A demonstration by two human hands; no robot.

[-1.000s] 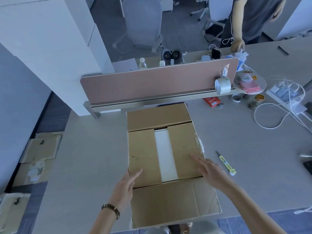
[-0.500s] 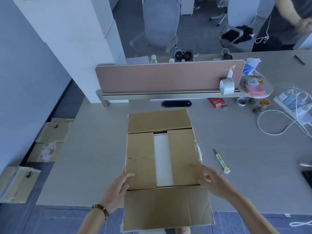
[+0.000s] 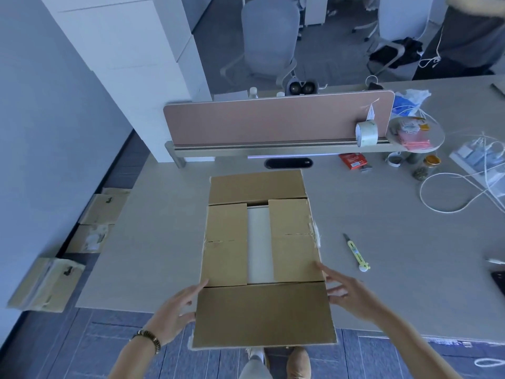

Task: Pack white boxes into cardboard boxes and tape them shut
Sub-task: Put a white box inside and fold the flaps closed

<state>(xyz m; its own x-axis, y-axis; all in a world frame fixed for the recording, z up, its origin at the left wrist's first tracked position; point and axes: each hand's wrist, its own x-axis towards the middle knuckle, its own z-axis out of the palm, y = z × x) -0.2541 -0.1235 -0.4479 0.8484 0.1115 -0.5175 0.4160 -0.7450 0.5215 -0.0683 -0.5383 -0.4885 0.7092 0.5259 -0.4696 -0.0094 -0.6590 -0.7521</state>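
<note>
Closing the flaps, tape not yet on

The brown cardboard box (image 3: 262, 242) sits at the near edge of the pale desk (image 3: 153, 228), long axis running away from the person, short flaps folded over a white box (image 3: 259, 242) (only a strip shows). Left hand (image 3: 175, 313) and right hand (image 3: 347, 294), fingers spread, flank the near long flap; next, probably folding both long flaps, then fetching the clear tape roll (image 3: 366, 133) beyond the box.

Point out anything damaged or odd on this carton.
The cardboard box shows wear: torn tape shreds hang off its right edge, and the left inner flap has a ragged crease across it.
</note>
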